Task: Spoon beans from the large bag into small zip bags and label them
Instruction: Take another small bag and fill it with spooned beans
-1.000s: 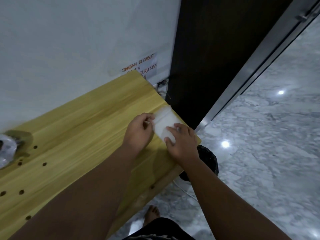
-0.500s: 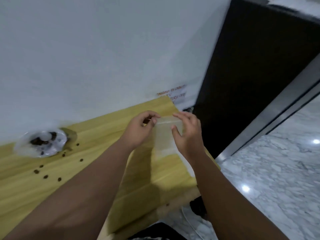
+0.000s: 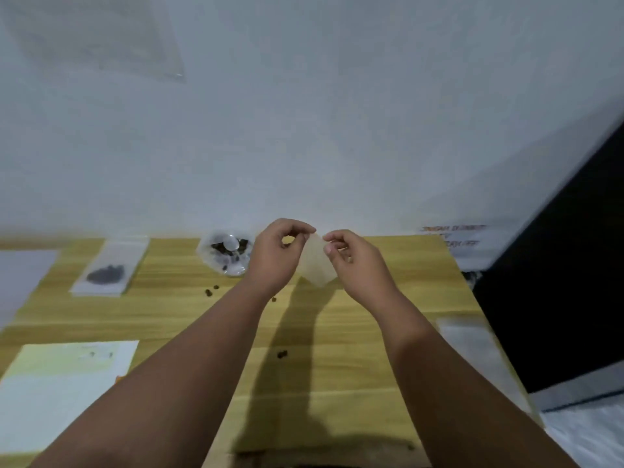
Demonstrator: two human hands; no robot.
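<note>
Both hands are raised above the wooden bench [image 3: 354, 359], forearms reaching forward and converging. The left hand [image 3: 275, 260] and right hand [image 3: 359, 265] each pinch the top edge of an empty small zip bag [image 3: 315, 266] between thumb and forefinger. It hangs mouth up, its long axis running downward, lower corner toward the bench. The large bag of beans [image 3: 225, 254] sits just behind the left hand, and a filled small bag [image 3: 108, 268] lies well to the left.

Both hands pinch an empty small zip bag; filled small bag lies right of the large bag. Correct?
No. The head view shows the filled small bag left of the large bag, not right. Both the left hand and right hand do pinch the empty small zip bag.
</note>
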